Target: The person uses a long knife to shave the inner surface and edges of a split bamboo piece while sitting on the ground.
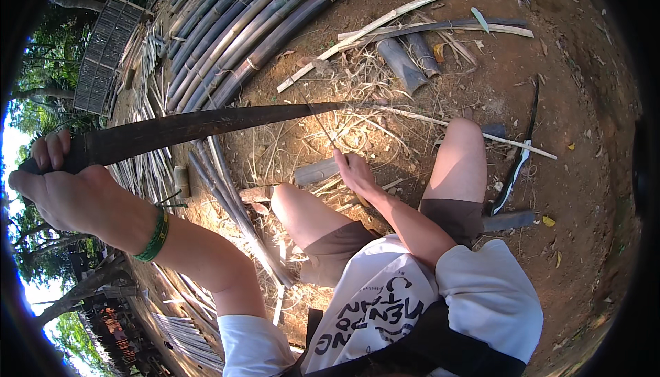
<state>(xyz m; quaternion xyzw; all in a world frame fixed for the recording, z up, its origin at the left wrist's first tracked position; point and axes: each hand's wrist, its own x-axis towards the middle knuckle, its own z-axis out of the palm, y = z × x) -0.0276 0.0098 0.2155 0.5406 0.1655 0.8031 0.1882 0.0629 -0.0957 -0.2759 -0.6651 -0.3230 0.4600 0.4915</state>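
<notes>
My left hand (58,184) is raised at the far left, closed around the dark handle of a long, dark machete (206,124) whose blade stretches right across the view. A green band sits on that wrist. My right hand (352,169) is down between my knees, pinching a thin bamboo sliver (317,117) that stands up toward the blade's tip. I am seated on bare dirt in brown shorts and a white shirt. A short bamboo block (315,171) lies just left of my right hand.
Long dark bamboo poles (240,30) are stacked at the upper left. Split strips (364,30) and short cut tubes (405,64) lie ahead on the dirt. A black and white curved tool (515,171) lies by my right knee. Thin slats (148,171) are piled on the left.
</notes>
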